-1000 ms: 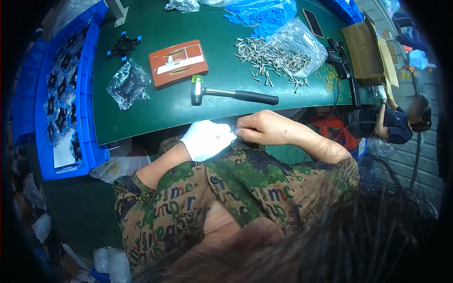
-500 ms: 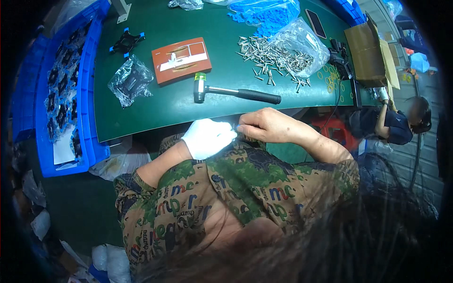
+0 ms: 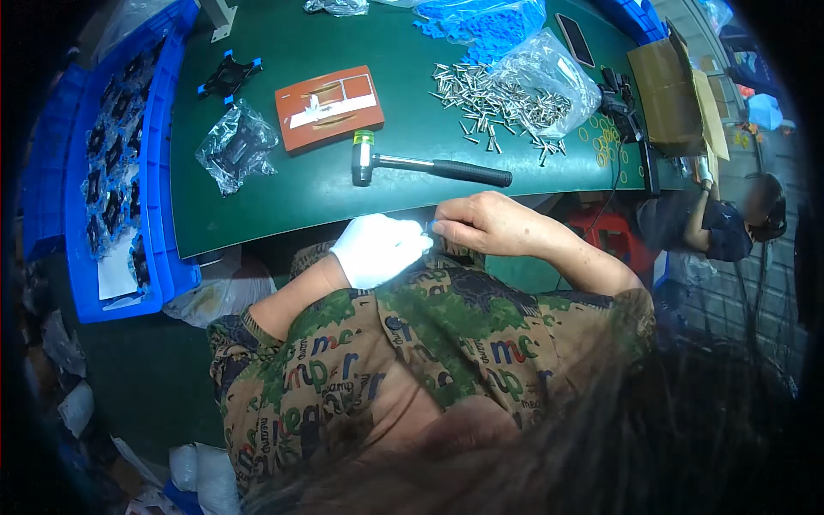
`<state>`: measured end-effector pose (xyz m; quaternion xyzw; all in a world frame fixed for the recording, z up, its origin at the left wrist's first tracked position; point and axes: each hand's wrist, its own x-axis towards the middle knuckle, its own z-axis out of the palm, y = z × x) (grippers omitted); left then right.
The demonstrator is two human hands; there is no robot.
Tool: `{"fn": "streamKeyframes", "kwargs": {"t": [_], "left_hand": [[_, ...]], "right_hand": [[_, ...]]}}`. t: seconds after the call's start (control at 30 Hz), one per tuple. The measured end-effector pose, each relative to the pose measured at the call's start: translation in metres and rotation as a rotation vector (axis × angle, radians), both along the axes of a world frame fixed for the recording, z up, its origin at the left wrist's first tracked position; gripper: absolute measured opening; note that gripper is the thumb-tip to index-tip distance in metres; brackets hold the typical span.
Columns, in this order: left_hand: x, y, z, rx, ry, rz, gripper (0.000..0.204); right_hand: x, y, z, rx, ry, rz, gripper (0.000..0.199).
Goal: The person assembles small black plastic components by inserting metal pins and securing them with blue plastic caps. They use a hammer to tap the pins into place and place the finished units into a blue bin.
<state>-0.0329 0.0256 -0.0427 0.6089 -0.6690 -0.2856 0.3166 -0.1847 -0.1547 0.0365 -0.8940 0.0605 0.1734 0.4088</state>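
My left hand (image 3: 375, 249), in a white glove, and my bare right hand (image 3: 481, 225) meet fingertip to fingertip just below the near edge of the green table (image 3: 283, 197). Both pinch a small part (image 3: 427, 227) between them; it is too small and hidden to identify. A small hammer (image 3: 425, 166) with a black handle and a metal head lies on the table just beyond my hands. Further back is a pile of small metal pins (image 3: 493, 99) spilling from a clear bag.
An orange-brown flat jig (image 3: 328, 106) lies at mid table. A clear bag of black parts (image 3: 236, 148) sits to its left. Blue bins (image 3: 120, 172) with black parts line the left side. Blue pieces (image 3: 481, 19), a phone (image 3: 577, 39), a cardboard box (image 3: 674, 90). Another person (image 3: 730, 227) sits at right.
My hands stay pinched together at the table edge. The view has shifted slightly, with the table sliding a little lower and to the right in the picture.
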Motion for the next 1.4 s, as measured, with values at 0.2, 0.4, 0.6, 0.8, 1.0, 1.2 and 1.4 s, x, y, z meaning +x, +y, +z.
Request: {"fn": "streamKeyframes", "kwargs": {"t": [0.2,0.4,0.6,0.8,1.0,1.2,1.4], "left_hand": [[0.001,-0.002,0.005,0.131,0.01,-0.048,0.025],[-0.001,-0.001,0.0,0.014,0.035,0.0,0.028],[0.0,-0.002,-0.001,-0.075,-0.028,-0.016,0.026],[0.001,-0.006,0.002,-0.105,-0.097,-0.069,0.025],[-0.001,-0.006,0.005,0.013,-0.071,-0.107,0.026],[-0.001,-0.003,-0.003,-0.261,-0.031,-0.126,0.026],[-0.005,-0.002,-0.01,-0.011,-0.176,-0.104,0.022]], "right_hand": [[0.004,-0.001,0.007,-0.097,-0.05,0.055,0.026],[0.002,-0.003,0.006,-0.11,-0.093,0.081,0.026],[0.005,-0.005,0.011,-0.118,-0.019,0.136,0.026],[0.007,-0.007,0.014,-0.127,0.024,0.21,0.026],[0.009,-0.012,0.01,-0.073,0.015,0.264,0.025],[0.006,-0.007,0.009,-0.088,0.002,0.287,0.022],[0.0,0.0,-0.001,0.001,0.036,0.169,0.028]]}}
